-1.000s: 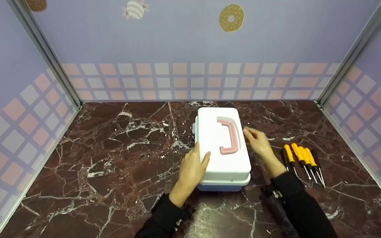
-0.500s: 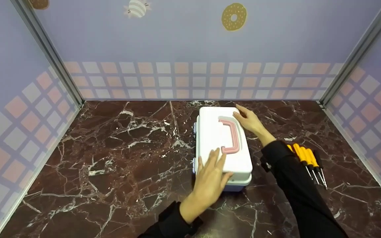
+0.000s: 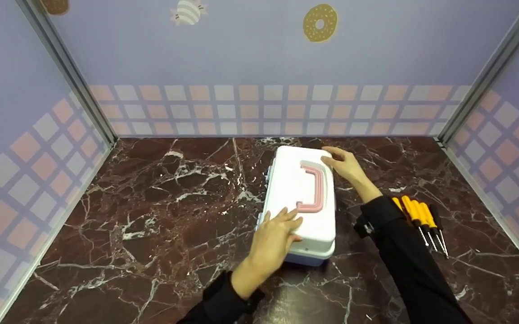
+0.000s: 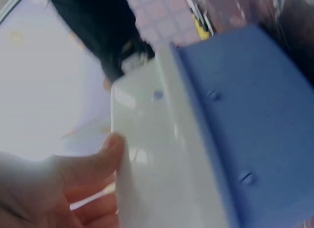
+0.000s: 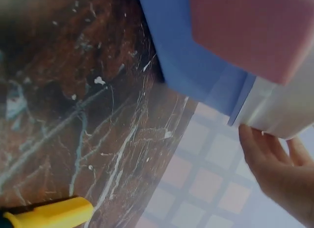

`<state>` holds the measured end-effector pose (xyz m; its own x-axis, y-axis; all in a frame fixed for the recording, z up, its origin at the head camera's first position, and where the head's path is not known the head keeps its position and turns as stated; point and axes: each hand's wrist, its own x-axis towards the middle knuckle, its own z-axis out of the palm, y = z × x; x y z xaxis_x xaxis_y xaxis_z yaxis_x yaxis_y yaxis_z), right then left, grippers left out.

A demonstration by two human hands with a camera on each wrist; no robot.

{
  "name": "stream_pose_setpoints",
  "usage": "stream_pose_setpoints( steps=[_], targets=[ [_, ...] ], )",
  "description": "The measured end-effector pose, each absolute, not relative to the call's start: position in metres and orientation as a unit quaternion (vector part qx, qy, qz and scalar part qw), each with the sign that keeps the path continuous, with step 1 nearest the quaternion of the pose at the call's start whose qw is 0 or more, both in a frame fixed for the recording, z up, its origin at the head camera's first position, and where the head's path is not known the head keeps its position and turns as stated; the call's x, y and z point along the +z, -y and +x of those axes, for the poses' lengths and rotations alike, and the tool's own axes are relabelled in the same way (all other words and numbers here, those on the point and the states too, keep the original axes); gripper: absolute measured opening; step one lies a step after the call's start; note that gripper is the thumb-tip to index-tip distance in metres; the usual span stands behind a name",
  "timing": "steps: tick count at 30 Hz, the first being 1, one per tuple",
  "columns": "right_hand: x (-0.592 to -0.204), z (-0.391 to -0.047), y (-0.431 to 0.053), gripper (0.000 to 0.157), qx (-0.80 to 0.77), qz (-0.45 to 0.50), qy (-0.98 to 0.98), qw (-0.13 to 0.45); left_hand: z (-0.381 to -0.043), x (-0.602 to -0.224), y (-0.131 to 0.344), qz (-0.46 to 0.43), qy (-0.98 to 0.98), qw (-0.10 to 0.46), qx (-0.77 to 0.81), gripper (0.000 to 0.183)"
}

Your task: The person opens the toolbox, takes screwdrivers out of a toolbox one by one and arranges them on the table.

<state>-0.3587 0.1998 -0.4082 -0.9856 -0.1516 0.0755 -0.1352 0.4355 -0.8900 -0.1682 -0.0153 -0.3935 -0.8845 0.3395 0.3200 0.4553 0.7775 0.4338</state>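
Note:
A toolbox with a white lid (image 3: 286, 180), a pink folding handle (image 3: 318, 189) and a blue base (image 3: 306, 259) stands closed on the table, turned slightly. My left hand (image 3: 270, 243) lies over the lid's near left part, fingers spread on top. In the left wrist view its thumb (image 4: 113, 147) touches the edge of the lid's near end. My right hand (image 3: 347, 165) is at the far right corner, thumb on the lid and fingers along the far end. The right wrist view shows those fingers (image 5: 255, 144) against the white lid, and a pink part (image 5: 250, 31) on the box's side.
Several screwdrivers (image 3: 417, 213) with yellow or black handles lie side by side on the right, partly behind my right sleeve (image 3: 399, 243). Dark red marble-patterned tabletop (image 3: 173, 225) surrounds the box. Patterned panels (image 3: 241, 58) enclose the back and both sides.
My right hand has moved from the box's right side to its far corner. The left hand has shifted onto the lid, then slightly left. The box has turned, its near end swinging left.

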Motion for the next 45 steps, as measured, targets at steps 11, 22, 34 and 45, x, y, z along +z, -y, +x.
stream_pose_setpoints(
  steps=[11, 22, 34, 45],
  targets=[
    [-0.407, -0.320, -0.212, 0.044, -0.504, -0.017, -0.862, -0.053, -0.222, -0.393, 0.097, -0.388, 0.869, 0.006, -0.307, 0.039],
    [-0.414, -0.287, -0.211, 0.042, -0.366, -0.115, -0.906, -0.178, -0.224, -0.378, 0.119, -0.339, 0.904, 0.007, -0.262, 0.037],
    [-0.422, -0.298, -0.241, 0.047, -0.211, -0.396, -0.879, -0.161, -0.156, -0.402, 0.032, -0.199, 0.958, 0.191, -0.083, 0.049],
    [-0.422, -0.280, -0.236, 0.045, -0.214, -0.355, -0.882, -0.225, -0.162, -0.411, 0.040, -0.192, 0.949, 0.236, -0.081, 0.045]
  ],
)
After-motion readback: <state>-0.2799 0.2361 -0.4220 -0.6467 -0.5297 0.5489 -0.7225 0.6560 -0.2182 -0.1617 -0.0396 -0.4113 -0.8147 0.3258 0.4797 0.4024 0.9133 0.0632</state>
